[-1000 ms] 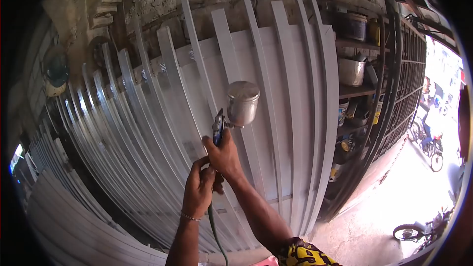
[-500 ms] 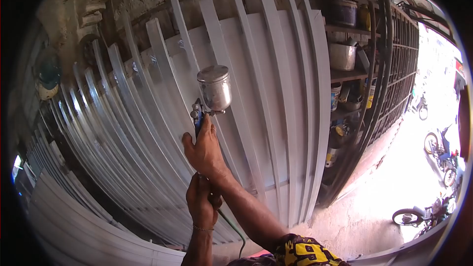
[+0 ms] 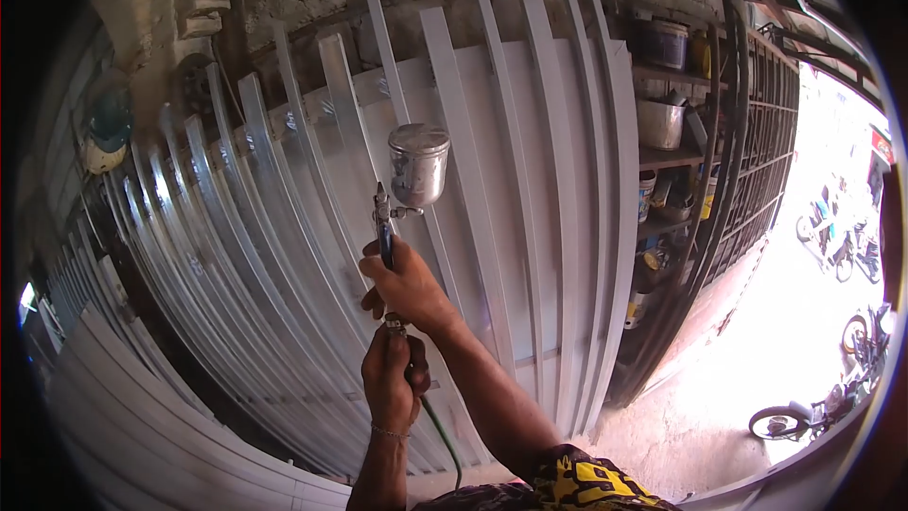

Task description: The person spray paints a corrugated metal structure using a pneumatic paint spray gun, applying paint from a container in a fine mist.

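My right hand [image 3: 411,291] is wrapped round the handle of a paint spray gun [image 3: 383,227], held upright with its metal cup [image 3: 419,168] on top. Just below, my left hand [image 3: 390,380] grips the hose coupling [image 3: 394,324] at the foot of the handle. From there a green air hose [image 3: 441,433] runs down toward my lap. Behind the gun stands a row of long grey metal bars [image 3: 492,218], leaning side by side against a pale grey sheet [image 3: 605,95].
On the right, a shelf rack [image 3: 676,156] holds a pot [image 3: 660,123], a dark bucket [image 3: 662,44] and several cans. A metal grille [image 3: 761,142] stands beyond it. Motorbikes [image 3: 804,416] are parked in the bright area outside. A cap [image 3: 106,132] hangs at the far left.
The spray gun has turned a little and my right hand sits slightly lower on it. The coupling now shows above my left hand. The view has shifted slightly.
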The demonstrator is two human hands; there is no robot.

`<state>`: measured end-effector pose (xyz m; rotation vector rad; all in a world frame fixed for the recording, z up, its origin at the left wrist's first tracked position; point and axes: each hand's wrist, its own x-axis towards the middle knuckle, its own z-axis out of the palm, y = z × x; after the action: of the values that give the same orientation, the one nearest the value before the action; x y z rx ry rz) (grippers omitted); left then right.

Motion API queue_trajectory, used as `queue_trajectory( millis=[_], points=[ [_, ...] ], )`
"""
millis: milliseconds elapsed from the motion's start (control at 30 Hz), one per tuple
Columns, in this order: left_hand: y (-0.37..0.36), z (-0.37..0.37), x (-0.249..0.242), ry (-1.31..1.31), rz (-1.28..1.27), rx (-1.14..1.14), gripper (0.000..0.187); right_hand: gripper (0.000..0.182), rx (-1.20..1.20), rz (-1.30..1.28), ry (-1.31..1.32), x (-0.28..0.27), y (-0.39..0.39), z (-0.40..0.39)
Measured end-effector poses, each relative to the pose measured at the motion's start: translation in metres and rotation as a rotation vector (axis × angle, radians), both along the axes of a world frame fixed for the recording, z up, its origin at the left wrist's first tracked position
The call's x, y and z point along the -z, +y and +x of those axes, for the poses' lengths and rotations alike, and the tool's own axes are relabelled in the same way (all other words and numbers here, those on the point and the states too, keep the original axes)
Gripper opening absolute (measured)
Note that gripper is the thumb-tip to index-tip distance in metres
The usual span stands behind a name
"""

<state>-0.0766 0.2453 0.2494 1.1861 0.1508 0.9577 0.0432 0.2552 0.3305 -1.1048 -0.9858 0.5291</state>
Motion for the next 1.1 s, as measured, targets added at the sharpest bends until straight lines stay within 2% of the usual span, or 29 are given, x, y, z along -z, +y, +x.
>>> queue_trajectory(
  millis=[67, 200, 267, 333, 433, 500, 533, 600, 633, 700, 767, 800, 833, 900, 1000, 1033, 1100],
  points=[
    [0.009, -0.001, -0.004, -0.006, 0.001, 0.044, 0.032, 0.030, -0.026, 0.019, -0.007, -0.001, 0.000, -0.005],
    [0.020, -0.004, -0.021, 0.068, 0.005, 0.117, 0.034, 0.028, 0.131, -0.099, -0.145, -0.014, 0.015, 0.007],
    [0.029, -0.006, -0.026, 0.131, 0.023, 0.170, 0.038, 0.029, 0.223, -0.193, -0.188, -0.028, 0.014, 0.009],
    [0.032, -0.004, -0.030, 0.150, 0.053, 0.204, 0.044, 0.030, 0.346, -0.180, -0.299, -0.016, 0.034, 0.020],
    [0.041, 0.001, -0.009, 0.231, 0.151, 0.295, 0.050, 0.032, 0.543, -0.167, -0.466, -0.021, 0.050, 0.032],
    [0.040, 0.008, 0.012, 0.256, 0.177, 0.390, 0.056, 0.035, 0.613, -0.185, -0.524, -0.035, 0.044, 0.035],
    [0.043, 0.010, 0.035, 0.333, 0.251, 0.409, 0.063, 0.034, 0.641, -0.186, -0.540, -0.042, 0.045, 0.041],
    [0.048, 0.008, 0.088, 0.394, 0.296, 0.510, 0.064, 0.033, 0.690, -0.187, -0.574, -0.061, 0.048, 0.057],
    [0.046, 0.000, 0.107, 0.406, 0.270, 0.560, 0.059, 0.034, 0.752, -0.178, -0.553, -0.075, 0.044, 0.059],
    [0.046, -0.017, 0.157, 0.461, 0.205, 0.634, 0.051, 0.037, 0.817, -0.217, -0.748, -0.084, 0.077, 0.107],
    [0.049, -0.035, 0.211, 0.549, 0.175, 0.643, 0.052, 0.040, 0.846, -0.211, -0.742, -0.104, 0.069, 0.124],
    [0.050, -0.046, 0.233, 0.598, 0.185, 0.629, 0.056, 0.041, 0.843, -0.182, -0.637, -0.131, 0.038, 0.105],
    [0.052, -0.058, 0.257, 0.638, 0.173, 0.600, 0.052, 0.043, 0.837, -0.150, -0.534, -0.150, 0.019, 0.095],
    [0.057, -0.082, 0.298, 0.719, 0.151, 0.540, 0.045, 0.047, 0.858, -0.157, -0.536, -0.168, 0.013, 0.106],
    [0.058, -0.108, 0.326, 0.614, 0.350, 0.375, 0.035, 0.051, 0.891, -0.161, -0.549, -0.188, 0.006, 0.122],
    [0.047, -0.109, 0.295, 0.637, 0.199, 0.404, 0.035, 0.053, 0.899, -0.161, -0.556, -0.194, 0.004, 0.126],
    [0.040, -0.106, 0.268, 0.661, 0.237, 0.377, 0.036, 0.056, 0.864, -0.198, -0.575, -0.203, -0.002, 0.131]
  ],
)
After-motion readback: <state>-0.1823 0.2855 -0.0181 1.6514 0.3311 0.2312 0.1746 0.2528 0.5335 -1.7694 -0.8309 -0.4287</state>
